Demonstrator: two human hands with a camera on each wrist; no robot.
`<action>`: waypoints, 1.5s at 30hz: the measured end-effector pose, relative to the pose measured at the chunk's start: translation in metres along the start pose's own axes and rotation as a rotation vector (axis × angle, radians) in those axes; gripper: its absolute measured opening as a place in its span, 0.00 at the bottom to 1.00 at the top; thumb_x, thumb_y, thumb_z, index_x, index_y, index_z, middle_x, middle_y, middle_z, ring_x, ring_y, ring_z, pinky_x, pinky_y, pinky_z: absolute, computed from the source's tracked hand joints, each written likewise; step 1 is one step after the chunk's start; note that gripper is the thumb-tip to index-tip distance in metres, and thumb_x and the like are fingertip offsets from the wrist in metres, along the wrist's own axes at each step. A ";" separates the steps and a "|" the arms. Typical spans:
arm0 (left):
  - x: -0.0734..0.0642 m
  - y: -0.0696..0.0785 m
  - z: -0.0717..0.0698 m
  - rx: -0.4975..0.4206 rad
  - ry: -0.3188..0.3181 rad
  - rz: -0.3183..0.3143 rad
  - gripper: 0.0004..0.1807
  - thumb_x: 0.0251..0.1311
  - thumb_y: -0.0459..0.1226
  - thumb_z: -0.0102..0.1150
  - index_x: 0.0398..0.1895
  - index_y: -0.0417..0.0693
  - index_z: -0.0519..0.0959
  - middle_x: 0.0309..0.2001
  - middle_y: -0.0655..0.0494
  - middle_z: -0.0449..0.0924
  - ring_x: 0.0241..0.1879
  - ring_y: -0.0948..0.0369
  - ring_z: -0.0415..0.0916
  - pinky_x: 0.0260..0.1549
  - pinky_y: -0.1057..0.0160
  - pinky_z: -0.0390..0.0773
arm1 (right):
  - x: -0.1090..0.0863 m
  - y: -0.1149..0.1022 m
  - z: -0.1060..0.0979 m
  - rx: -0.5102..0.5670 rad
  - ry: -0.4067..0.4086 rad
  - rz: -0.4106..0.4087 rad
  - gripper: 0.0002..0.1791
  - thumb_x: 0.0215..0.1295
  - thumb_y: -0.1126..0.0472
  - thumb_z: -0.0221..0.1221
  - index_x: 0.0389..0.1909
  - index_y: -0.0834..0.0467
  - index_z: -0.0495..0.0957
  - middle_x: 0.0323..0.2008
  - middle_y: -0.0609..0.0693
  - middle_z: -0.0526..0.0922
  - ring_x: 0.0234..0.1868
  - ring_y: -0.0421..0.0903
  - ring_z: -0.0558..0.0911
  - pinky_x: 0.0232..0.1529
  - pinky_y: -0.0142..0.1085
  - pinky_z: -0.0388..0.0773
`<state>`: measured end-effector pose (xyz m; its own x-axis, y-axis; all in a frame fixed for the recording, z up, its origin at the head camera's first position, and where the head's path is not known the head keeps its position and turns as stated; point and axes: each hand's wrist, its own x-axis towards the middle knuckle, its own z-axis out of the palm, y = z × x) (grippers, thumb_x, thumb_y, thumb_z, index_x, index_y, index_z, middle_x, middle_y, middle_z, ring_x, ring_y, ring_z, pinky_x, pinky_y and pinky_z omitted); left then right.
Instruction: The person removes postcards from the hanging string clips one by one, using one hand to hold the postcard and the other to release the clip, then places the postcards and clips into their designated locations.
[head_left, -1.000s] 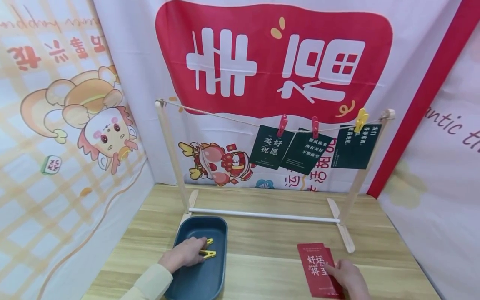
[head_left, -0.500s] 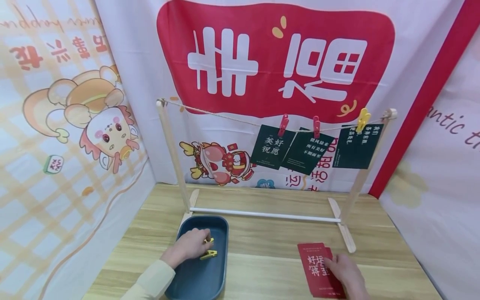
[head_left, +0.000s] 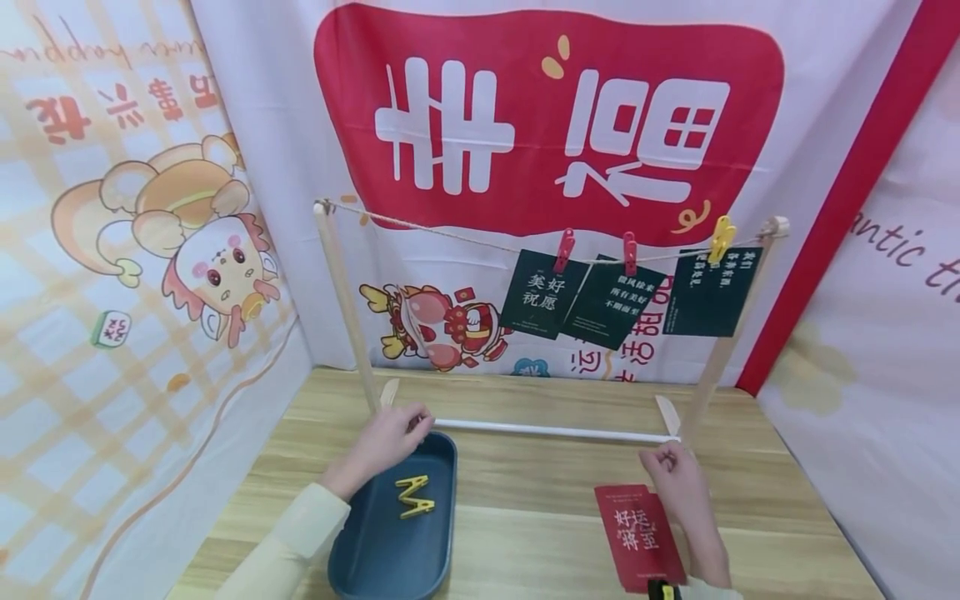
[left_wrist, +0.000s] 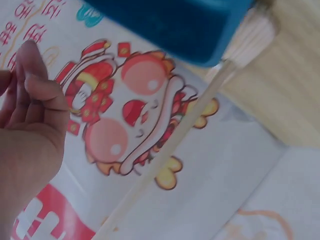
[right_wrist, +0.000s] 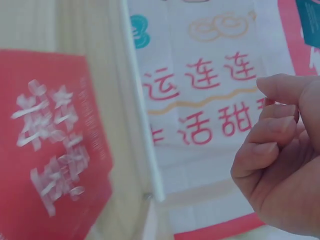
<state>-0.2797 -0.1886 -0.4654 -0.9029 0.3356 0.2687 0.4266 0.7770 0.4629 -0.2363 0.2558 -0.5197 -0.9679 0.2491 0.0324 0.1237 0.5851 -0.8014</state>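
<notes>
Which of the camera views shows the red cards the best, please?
The head view: it shows the red cards nearly whole and fairly sharp, overlapping on the table. The right wrist view shows them larger, but blurred and cut off at the left edge. The left wrist view does not show them.

Yellow clips [head_left: 415, 497]: two lie close together inside the blue tray [head_left: 397, 567]
Red cards [head_left: 639, 546]: overlapping, white-lettered, flat on the wooden table [head_left: 525, 533], well to the tray's right
</notes>
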 end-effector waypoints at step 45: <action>0.123 0.154 -0.112 -0.218 0.270 0.329 0.13 0.68 0.44 0.56 0.49 0.47 0.79 0.40 0.57 0.83 0.31 0.63 0.77 0.33 0.70 0.81 | 0.047 -0.179 -0.022 0.204 -0.015 -0.571 0.20 0.73 0.49 0.53 0.59 0.56 0.73 0.29 0.60 0.81 0.20 0.51 0.78 0.22 0.34 0.78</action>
<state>-0.3193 -0.0872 -0.2662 -0.6838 0.3722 0.6276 0.7151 0.5131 0.4748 -0.2990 0.1799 -0.3621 -0.8721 -0.0719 0.4840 -0.4590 0.4627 -0.7584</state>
